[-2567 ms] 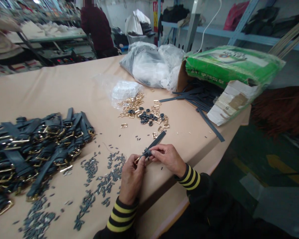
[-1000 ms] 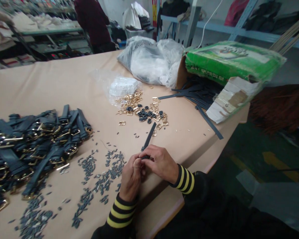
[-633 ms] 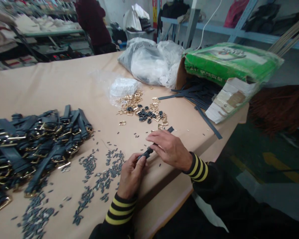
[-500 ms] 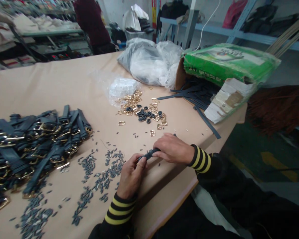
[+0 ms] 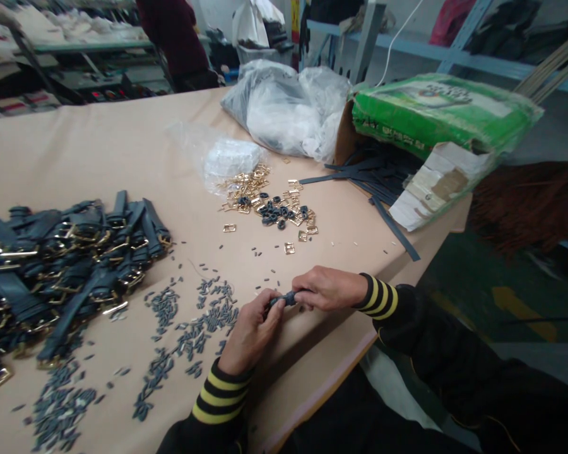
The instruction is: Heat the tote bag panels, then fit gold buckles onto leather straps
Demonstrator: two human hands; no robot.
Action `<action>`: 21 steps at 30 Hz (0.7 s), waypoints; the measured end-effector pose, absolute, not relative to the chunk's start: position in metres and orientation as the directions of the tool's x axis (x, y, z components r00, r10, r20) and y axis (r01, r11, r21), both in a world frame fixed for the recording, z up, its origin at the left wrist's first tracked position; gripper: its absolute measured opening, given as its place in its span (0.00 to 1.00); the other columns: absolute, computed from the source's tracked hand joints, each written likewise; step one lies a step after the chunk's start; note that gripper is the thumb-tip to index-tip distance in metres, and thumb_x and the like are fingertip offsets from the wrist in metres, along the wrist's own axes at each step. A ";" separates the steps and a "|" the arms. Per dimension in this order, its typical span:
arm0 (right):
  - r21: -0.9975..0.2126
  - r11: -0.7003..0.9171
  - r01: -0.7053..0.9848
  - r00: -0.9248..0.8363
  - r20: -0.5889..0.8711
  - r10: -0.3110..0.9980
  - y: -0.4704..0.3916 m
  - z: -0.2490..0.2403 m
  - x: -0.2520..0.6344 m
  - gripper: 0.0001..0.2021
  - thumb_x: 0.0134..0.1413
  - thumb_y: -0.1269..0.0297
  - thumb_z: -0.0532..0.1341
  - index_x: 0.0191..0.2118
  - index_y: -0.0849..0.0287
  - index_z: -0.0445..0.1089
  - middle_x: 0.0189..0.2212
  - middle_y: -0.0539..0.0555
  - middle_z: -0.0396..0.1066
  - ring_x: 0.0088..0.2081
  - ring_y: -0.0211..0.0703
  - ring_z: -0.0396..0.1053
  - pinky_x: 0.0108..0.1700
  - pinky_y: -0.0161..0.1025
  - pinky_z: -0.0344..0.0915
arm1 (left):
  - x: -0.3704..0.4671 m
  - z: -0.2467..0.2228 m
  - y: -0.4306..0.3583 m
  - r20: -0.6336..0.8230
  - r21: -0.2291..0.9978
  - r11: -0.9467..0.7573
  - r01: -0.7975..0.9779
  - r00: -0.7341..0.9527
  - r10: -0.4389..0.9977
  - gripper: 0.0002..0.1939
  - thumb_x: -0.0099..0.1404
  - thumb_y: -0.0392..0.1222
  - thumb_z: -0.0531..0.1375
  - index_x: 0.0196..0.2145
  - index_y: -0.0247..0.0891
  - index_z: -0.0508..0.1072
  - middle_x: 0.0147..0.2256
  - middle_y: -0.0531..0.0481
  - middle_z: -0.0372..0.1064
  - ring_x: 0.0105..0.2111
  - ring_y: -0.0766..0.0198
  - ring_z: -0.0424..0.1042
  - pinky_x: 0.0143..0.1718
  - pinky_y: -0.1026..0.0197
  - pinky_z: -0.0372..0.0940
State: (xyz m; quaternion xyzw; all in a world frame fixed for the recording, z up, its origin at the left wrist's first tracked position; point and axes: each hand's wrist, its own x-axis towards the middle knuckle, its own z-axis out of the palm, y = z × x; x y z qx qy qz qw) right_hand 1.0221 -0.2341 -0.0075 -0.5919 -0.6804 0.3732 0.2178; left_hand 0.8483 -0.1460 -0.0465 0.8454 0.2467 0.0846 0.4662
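Between my two hands, over the table's near edge, is a short dark strap. My left hand pinches its left end between thumb and fingers. My right hand grips the other end, its fingers curled round and hiding part of it. Many small dark pieces lie scattered left of my left hand. Beyond the hands sit gold buckles and a cluster of dark loops. A large heap of dark straps with gold buckles covers the table's left side.
A green box lies at the back right with dark strips spilling out. Clear plastic bags stand beside it. The brown-covered table ends near my body. A person in a dark red top is at the far side.
My right hand has moved slightly down and its fingers are more curled. My left hand has shifted a little to the right, and the strap now lies more level, with less of it showing.
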 end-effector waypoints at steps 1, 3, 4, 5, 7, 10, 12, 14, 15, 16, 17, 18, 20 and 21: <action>-0.774 0.013 0.633 -0.184 -0.134 0.974 -0.235 -0.011 1.022 0.08 0.53 0.75 0.55 0.24 0.64 0.64 0.19 0.48 0.66 0.21 0.31 0.59 0.25 0.28 0.54 | 0.848 -0.047 -0.146 -0.087 0.830 -0.447 0.335 0.869 0.488 0.13 0.62 0.47 0.49 0.30 0.37 0.66 0.21 0.56 0.58 0.22 0.68 0.58 0.25 0.66 0.54; -0.784 -0.004 0.621 -0.147 -0.121 0.982 -0.235 -0.016 1.022 0.09 0.54 0.71 0.57 0.23 0.65 0.64 0.17 0.48 0.64 0.19 0.31 0.56 0.23 0.28 0.51 | 0.848 -0.047 -0.146 -0.086 0.828 -0.454 0.330 0.874 0.477 0.12 0.63 0.47 0.49 0.30 0.37 0.66 0.21 0.56 0.58 0.22 0.69 0.58 0.25 0.66 0.54; -0.790 -0.009 0.613 -0.135 -0.116 0.984 -0.236 -0.018 1.022 0.10 0.54 0.69 0.57 0.23 0.65 0.65 0.17 0.47 0.63 0.19 0.30 0.55 0.23 0.29 0.50 | 0.848 -0.047 -0.146 -0.085 0.827 -0.457 0.328 0.876 0.475 0.12 0.63 0.47 0.49 0.30 0.37 0.66 0.21 0.56 0.58 0.22 0.69 0.58 0.25 0.66 0.54; -0.798 -0.013 0.603 -0.123 -0.109 0.986 -0.236 -0.019 1.021 0.10 0.54 0.68 0.57 0.24 0.65 0.65 0.17 0.47 0.63 0.19 0.30 0.55 0.23 0.29 0.50 | 0.848 -0.048 -0.147 -0.080 0.827 -0.458 0.326 0.875 0.478 0.12 0.63 0.46 0.49 0.30 0.37 0.66 0.21 0.56 0.59 0.22 0.69 0.59 0.25 0.66 0.54; -0.813 -0.028 0.582 -0.094 -0.102 0.990 -0.236 -0.019 1.019 0.09 0.54 0.67 0.57 0.25 0.65 0.65 0.17 0.47 0.62 0.20 0.31 0.55 0.23 0.29 0.50 | 0.848 -0.048 -0.150 -0.047 0.841 -0.444 0.309 0.860 0.509 0.10 0.63 0.45 0.49 0.31 0.37 0.66 0.22 0.55 0.61 0.23 0.69 0.61 0.26 0.66 0.56; -0.832 -0.093 0.547 -0.058 -0.148 0.987 -0.235 -0.017 1.015 0.11 0.56 0.66 0.54 0.24 0.64 0.63 0.17 0.48 0.61 0.20 0.32 0.56 0.23 0.30 0.50 | 0.847 -0.051 -0.155 0.062 0.890 -0.398 0.222 0.805 0.589 0.09 0.63 0.42 0.50 0.39 0.37 0.65 0.31 0.50 0.67 0.30 0.67 0.66 0.32 0.65 0.61; -0.858 -0.157 0.489 -0.063 -0.214 0.975 -0.234 -0.018 1.014 0.13 0.56 0.65 0.52 0.23 0.63 0.61 0.16 0.48 0.61 0.19 0.32 0.56 0.22 0.30 0.50 | 0.847 -0.055 -0.157 0.112 0.911 -0.377 0.169 0.777 0.619 0.09 0.63 0.40 0.51 0.40 0.37 0.66 0.33 0.48 0.68 0.31 0.66 0.68 0.34 0.65 0.62; -0.885 -0.197 0.421 -0.084 -0.254 0.964 -0.233 -0.021 1.013 0.14 0.56 0.63 0.51 0.22 0.63 0.60 0.16 0.49 0.61 0.18 0.32 0.55 0.21 0.30 0.50 | 0.846 -0.060 -0.156 0.120 0.914 -0.372 0.161 0.769 0.628 0.08 0.63 0.40 0.51 0.36 0.37 0.67 0.30 0.49 0.68 0.29 0.67 0.67 0.31 0.65 0.62; -0.897 -0.211 0.388 -0.096 -0.266 0.959 -0.234 -0.022 1.012 0.13 0.56 0.63 0.51 0.23 0.63 0.60 0.16 0.49 0.61 0.18 0.32 0.55 0.21 0.30 0.50 | 0.846 -0.061 -0.156 0.116 0.911 -0.376 0.170 0.769 0.628 0.08 0.62 0.40 0.51 0.34 0.37 0.68 0.28 0.49 0.68 0.27 0.67 0.66 0.30 0.65 0.61; -0.909 -0.230 0.348 -0.111 -0.284 0.952 -0.235 -0.023 1.012 0.13 0.56 0.62 0.52 0.24 0.63 0.60 0.17 0.49 0.62 0.18 0.32 0.56 0.21 0.30 0.51 | 0.846 -0.062 -0.155 0.109 0.905 -0.385 0.181 0.776 0.622 0.07 0.62 0.39 0.51 0.33 0.37 0.68 0.27 0.50 0.67 0.25 0.68 0.65 0.29 0.66 0.61; -0.918 -0.259 0.299 -0.134 -0.310 0.941 -0.236 -0.024 1.012 0.12 0.56 0.61 0.52 0.25 0.63 0.61 0.18 0.50 0.64 0.18 0.33 0.57 0.21 0.30 0.53 | 0.845 -0.063 -0.154 0.100 0.897 -0.398 0.192 0.788 0.607 0.07 0.62 0.39 0.51 0.32 0.36 0.68 0.26 0.50 0.67 0.24 0.68 0.64 0.28 0.66 0.60; -0.923 -0.295 0.248 -0.164 -0.340 0.926 -0.238 -0.024 1.012 0.11 0.55 0.61 0.52 0.27 0.63 0.61 0.20 0.51 0.66 0.19 0.33 0.59 0.22 0.30 0.55 | 0.845 -0.062 -0.153 0.090 0.888 -0.414 0.199 0.808 0.582 0.07 0.62 0.38 0.51 0.32 0.36 0.68 0.24 0.51 0.66 0.24 0.69 0.63 0.27 0.66 0.59; -0.918 -0.347 0.191 -0.197 -0.382 0.903 -0.242 -0.025 1.011 0.11 0.55 0.60 0.51 0.29 0.63 0.61 0.21 0.52 0.66 0.19 0.34 0.61 0.22 0.31 0.56 | 0.845 -0.060 -0.152 0.071 0.873 -0.446 0.195 0.855 0.514 0.07 0.62 0.38 0.51 0.31 0.36 0.68 0.23 0.52 0.65 0.23 0.69 0.62 0.26 0.67 0.57; -0.918 -0.340 0.203 -0.182 -0.377 0.908 -0.243 -0.026 1.011 0.11 0.55 0.60 0.52 0.29 0.63 0.62 0.21 0.51 0.66 0.19 0.34 0.60 0.23 0.31 0.56 | 0.845 -0.058 -0.152 0.066 0.869 -0.457 0.188 0.872 0.484 0.07 0.62 0.38 0.51 0.32 0.36 0.68 0.23 0.52 0.65 0.23 0.69 0.62 0.26 0.67 0.57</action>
